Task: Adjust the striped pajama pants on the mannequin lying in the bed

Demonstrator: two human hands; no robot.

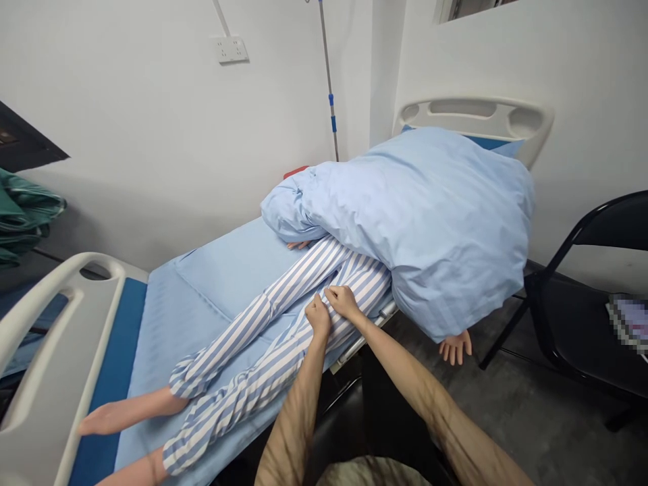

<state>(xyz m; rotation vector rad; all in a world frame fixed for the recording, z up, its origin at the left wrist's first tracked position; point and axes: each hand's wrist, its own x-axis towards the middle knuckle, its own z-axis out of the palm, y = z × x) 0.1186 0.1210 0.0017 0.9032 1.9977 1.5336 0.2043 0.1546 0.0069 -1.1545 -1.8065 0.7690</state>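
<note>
Both of my hands are closed into fists, side by side over the nearer thigh of a figure that looks like a care manikin. My left hand [318,316] is a little lower on the thigh, and just above and to its right is my right hand [342,301]. Nothing shows in either fist; whether they press on the cloth is hard to tell. Blue-and-white striped trousers [253,374] cover the legs, leaving the bare feet [132,410] out. A light blue quilt [420,202] hides the upper body, and one manikin hand [456,347] hangs below it.
The bed has a pale headboard [462,108], a footboard [43,378] and a side rail [350,347] near me. An IV pole [328,67] stands behind. To the right is a black folding chair [572,310] with a blurred item on it. Green cloth [25,212] hangs at left.
</note>
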